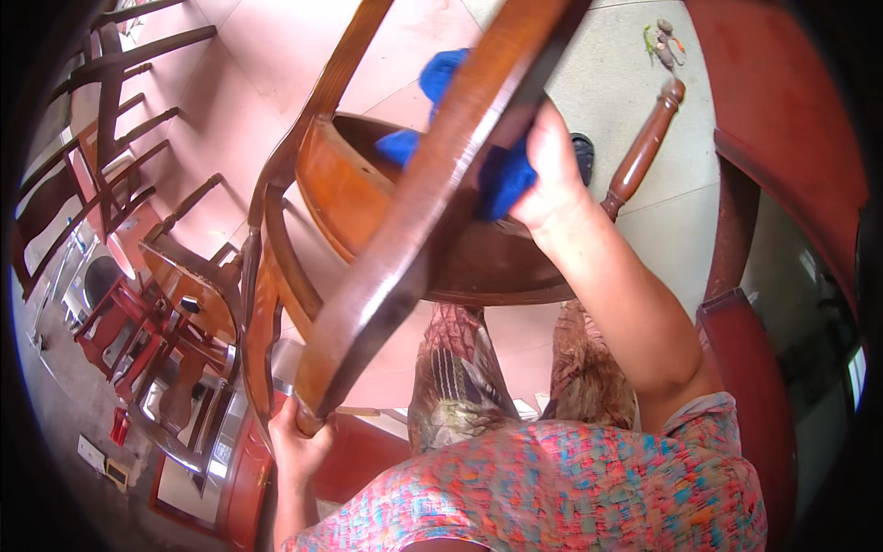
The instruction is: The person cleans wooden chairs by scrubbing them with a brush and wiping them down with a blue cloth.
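Observation:
A brown varnished wooden chair (pixel 345 207) is tilted up in front of me, its curved, open seat frame showing. One thick wooden leg (pixel 414 228) slants across the view, close to the camera. My left hand (pixel 301 433) is wrapped around the lower end of this leg. Behind its upper part, my right hand (pixel 548 172) holds a blue cloth (pixel 507 179) against the wood, with more of the cloth showing on the far side. The leg hides most of the right fingers. A turned leg (pixel 645 145) of the chair points away to the right.
Several wooden chairs (pixel 186 276) crowd the left side. Dark red wooden furniture (pixel 786 103) stands close on my right, with a curved red-brown part (pixel 748 386) beside my elbow. Small debris (pixel 666 48) lies on the tiled floor (pixel 621 76). A black shoe (pixel 583 157) shows beyond my right wrist.

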